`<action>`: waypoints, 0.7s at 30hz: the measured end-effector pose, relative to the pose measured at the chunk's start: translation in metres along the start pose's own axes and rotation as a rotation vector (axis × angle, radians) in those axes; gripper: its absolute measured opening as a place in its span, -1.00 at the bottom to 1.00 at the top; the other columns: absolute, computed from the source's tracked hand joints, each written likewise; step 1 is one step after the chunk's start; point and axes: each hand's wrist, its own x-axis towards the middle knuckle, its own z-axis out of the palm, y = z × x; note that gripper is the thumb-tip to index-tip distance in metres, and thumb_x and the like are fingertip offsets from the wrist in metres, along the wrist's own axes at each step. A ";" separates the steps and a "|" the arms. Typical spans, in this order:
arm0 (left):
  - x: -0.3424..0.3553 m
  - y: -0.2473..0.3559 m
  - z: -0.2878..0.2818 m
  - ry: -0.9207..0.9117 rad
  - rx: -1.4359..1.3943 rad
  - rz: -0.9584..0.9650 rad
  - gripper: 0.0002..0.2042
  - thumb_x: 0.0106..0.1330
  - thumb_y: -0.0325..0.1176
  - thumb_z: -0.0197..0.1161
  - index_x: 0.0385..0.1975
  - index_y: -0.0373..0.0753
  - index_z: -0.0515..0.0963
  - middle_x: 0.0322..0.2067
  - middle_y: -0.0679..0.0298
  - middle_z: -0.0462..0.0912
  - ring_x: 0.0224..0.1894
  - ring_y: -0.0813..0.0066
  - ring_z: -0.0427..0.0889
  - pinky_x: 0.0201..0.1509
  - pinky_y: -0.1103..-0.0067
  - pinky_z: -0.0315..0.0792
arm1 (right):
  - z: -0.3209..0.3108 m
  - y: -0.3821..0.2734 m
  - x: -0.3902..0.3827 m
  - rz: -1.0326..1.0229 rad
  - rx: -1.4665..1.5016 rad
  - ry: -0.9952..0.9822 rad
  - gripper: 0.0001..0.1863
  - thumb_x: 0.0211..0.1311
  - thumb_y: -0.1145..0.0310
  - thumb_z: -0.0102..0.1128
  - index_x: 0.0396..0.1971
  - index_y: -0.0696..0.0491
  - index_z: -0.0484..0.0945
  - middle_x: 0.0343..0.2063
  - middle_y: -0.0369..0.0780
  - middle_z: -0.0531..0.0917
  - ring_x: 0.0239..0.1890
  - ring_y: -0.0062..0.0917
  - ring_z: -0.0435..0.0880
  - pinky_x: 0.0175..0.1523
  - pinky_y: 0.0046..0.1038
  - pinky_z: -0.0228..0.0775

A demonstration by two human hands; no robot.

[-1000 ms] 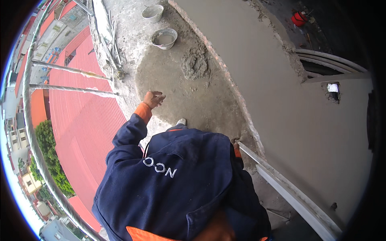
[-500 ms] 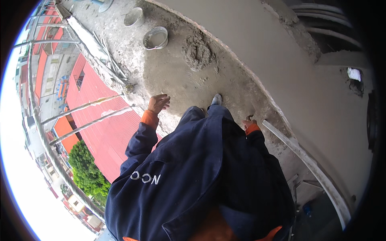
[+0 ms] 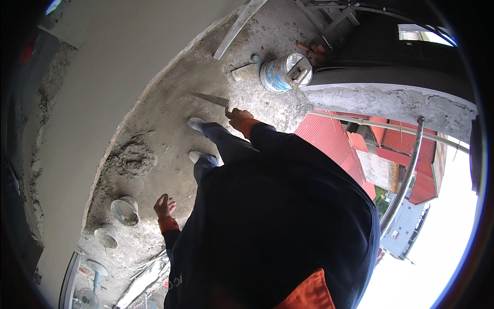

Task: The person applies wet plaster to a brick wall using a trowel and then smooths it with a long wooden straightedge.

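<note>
Concrete ledge (image 3: 170,110) high above red roofs (image 3: 334,139), smooth plastered wall (image 3: 103,67) alongside. Trowel (image 3: 208,99) gripped by handle in right hand (image 3: 237,117), fingers closed round it, blade held just above floor, pointing away from hand. Left hand (image 3: 164,206) empty, fingers loosely spread, hanging free. Mortar heap (image 3: 131,158) beyond left hand, untouched by trowel. Small bucket (image 3: 125,210) just beside left hand; second bucket (image 3: 106,236) near. Paint can (image 3: 283,73) beyond right hand. Wall judged largely coated; mortar left unused.

The person wears a dark navy jacket (image 3: 278,221) with orange cuffs (image 3: 168,224), navy trousers and pale shoes (image 3: 195,123).
</note>
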 end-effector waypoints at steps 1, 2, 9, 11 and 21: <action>0.015 0.018 -0.007 0.022 0.041 0.014 -0.51 0.20 -0.13 0.26 0.03 -0.30 0.41 -0.24 -0.01 0.61 -0.32 0.20 0.66 -0.27 0.38 0.54 | -0.006 0.029 0.000 0.122 -0.032 -0.160 -0.46 0.01 0.28 0.11 0.08 0.01 0.36 -0.20 0.00 0.60 -0.12 -0.12 0.59 -0.03 -0.21 0.42; 0.028 0.038 -0.011 0.053 0.050 0.043 -0.52 0.20 -0.13 0.26 0.03 -0.28 0.41 -0.24 0.03 0.62 -0.35 0.24 0.66 -0.31 0.43 0.53 | -0.006 0.059 -0.005 0.116 0.014 -0.072 -0.56 -0.01 0.34 0.09 -0.02 0.01 0.47 -0.23 -0.01 0.61 -0.17 -0.14 0.61 -0.11 -0.24 0.47; 0.045 0.157 0.063 0.125 0.151 0.277 -0.64 0.18 -0.22 0.29 -0.13 -0.33 0.49 -0.49 0.12 0.62 -0.64 0.44 0.56 -0.55 0.60 0.43 | -0.028 0.279 0.052 0.680 0.603 0.361 -0.49 0.03 0.14 0.19 -0.03 0.08 0.46 -0.22 0.02 0.62 -0.11 -0.11 0.58 -0.08 -0.22 0.42; 0.047 0.167 0.110 0.072 0.335 0.185 -0.70 0.18 -0.21 0.29 -0.29 -0.35 0.53 -0.62 0.15 0.58 -0.75 0.47 0.49 -0.66 0.60 0.38 | -0.043 0.333 0.090 0.824 0.618 0.552 -0.66 0.05 0.16 0.19 -0.46 0.20 0.51 -0.61 -0.09 0.59 -0.63 -0.34 0.55 -0.53 -0.30 0.32; 0.100 0.118 0.379 -0.262 0.631 0.141 -0.73 0.21 -0.25 0.18 -0.24 -0.36 0.53 -0.47 0.08 0.62 -0.46 0.34 0.60 -0.40 0.49 0.46 | -0.047 0.554 0.245 0.506 0.056 0.247 -0.19 -0.24 0.16 0.37 0.13 0.09 0.32 -0.08 0.01 0.53 -0.02 -0.16 0.51 0.08 -0.29 0.33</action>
